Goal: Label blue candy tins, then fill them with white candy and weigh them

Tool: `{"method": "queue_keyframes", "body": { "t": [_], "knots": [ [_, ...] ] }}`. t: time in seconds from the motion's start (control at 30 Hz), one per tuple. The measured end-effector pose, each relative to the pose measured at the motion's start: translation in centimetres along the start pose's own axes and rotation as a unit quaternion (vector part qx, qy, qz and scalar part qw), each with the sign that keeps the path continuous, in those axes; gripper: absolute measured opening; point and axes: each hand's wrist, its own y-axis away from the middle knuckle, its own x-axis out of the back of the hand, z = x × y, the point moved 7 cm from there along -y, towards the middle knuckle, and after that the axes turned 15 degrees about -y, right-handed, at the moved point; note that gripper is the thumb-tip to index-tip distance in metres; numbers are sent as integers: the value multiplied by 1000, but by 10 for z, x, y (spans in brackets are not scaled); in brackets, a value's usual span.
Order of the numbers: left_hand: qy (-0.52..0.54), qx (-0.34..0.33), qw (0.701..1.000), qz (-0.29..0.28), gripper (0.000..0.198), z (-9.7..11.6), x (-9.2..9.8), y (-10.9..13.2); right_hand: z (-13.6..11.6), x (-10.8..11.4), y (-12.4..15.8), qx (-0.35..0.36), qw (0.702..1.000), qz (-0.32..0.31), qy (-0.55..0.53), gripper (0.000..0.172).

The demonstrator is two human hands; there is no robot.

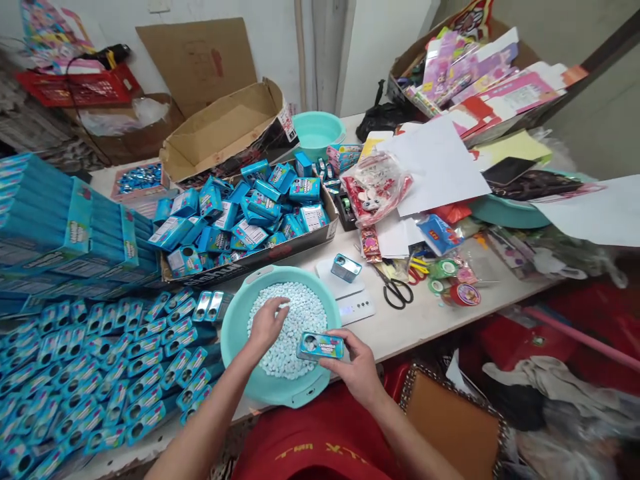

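Note:
A round turquoise basin [234, 360] holds a heap of small pale blue candies [305, 303]. Over the heap's left part is my left hand [269, 327], palm down, its fingers curled together against the candies; whatever they grip is hidden. My right hand [357, 367] holds a small blue candy box [327, 347] by its right end, above the basin's near right side. The box lies on its side, with a round dark opening and a printed label facing up. A similar blue box [346, 267] rests on a white scale [357, 305] just right of the basin.
Left of the basin stand rows of blue boxes [145, 367], with stacked blue cartons [75, 227] behind. A cardboard tray [245, 261] of jumbled blue boxes lies beyond the basin. To the right are black scissors [395, 291], tape rolls [445, 269] and a plastic bag [377, 183].

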Motion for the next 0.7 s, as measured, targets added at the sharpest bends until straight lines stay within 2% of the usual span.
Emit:
{"method": "queue_keyframes", "body": {
  "t": [0.1,0.17,0.27,0.33,0.37,0.4,0.47,0.53,0.6,0.67,0.7],
  "knots": [
    [-31,-74,996,35,27,55,7,-45,-3,30,6,6,999,44,14,37],
    [-67,-132,989,30,34,97,-1,-73,-3,50,8,5,996,82,23,37],
    [-115,-202,972,-36,48,148,-30,-99,-2,79,10,-3,986,163,31,42],
    [-105,-206,969,-83,35,162,-46,-109,-4,96,8,-2,973,225,43,51],
    [-88,-189,974,-88,29,161,-48,-112,-6,102,4,1,967,247,54,55],
    [-88,-164,980,-69,28,156,-45,-114,-8,107,-1,8,963,264,62,60],
    [-85,-109,990,-20,35,136,-23,-108,-13,112,-17,25,955,289,67,66],
    [-53,-69,995,52,42,107,18,-86,-15,111,-38,48,950,301,61,69],
    [31,-54,989,136,43,70,73,-49,-12,105,-61,75,950,300,52,70],
    [75,-26,986,149,41,25,120,-3,-4,97,-86,103,951,289,45,71],
    [74,22,987,141,40,-1,139,21,2,94,-97,115,951,282,44,71]
  ]
}}
